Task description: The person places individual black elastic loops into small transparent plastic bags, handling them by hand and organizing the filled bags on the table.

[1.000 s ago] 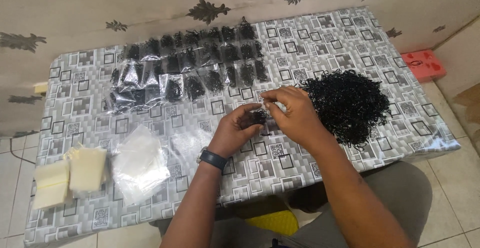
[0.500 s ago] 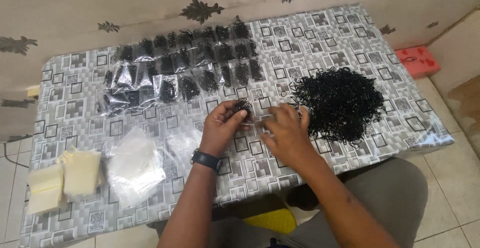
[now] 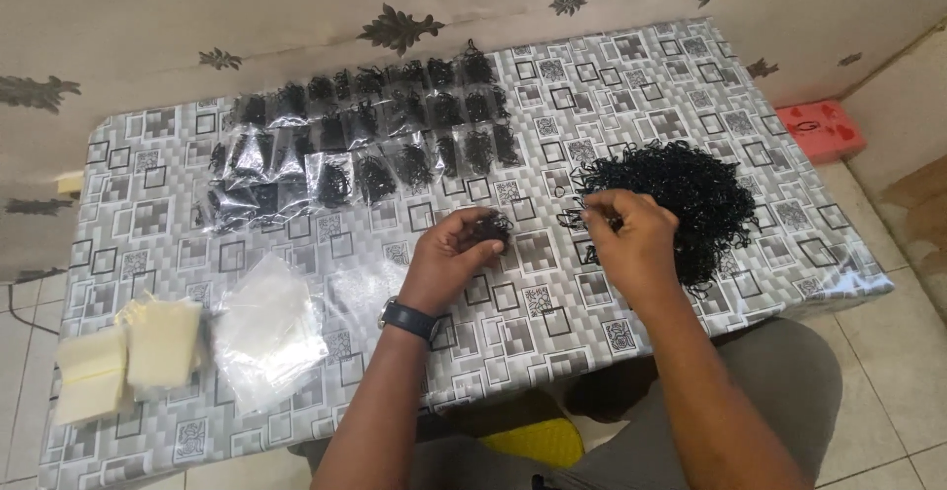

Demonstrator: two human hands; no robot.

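Observation:
My left hand [image 3: 452,258] holds a small bunch of black elastic bands [image 3: 494,226] between thumb and fingers above the middle of the table [image 3: 148,214]. My right hand [image 3: 629,238] pinches at the left edge of a large loose pile of black bands [image 3: 695,199] on the right side of the table. Whether it holds a band I cannot tell clearly. A dark watch sits on my left wrist.
Rows of small clear bags filled with black bands [image 3: 355,140] lie at the back. Empty clear bags [image 3: 266,327] and two stacks of pale yellow cards [image 3: 128,352] sit front left. A red box [image 3: 819,130] lies on the floor at right.
My hands were together at the table's middle. They have parted: the right hand moved right to the pile's edge, and the left keeps its bunch.

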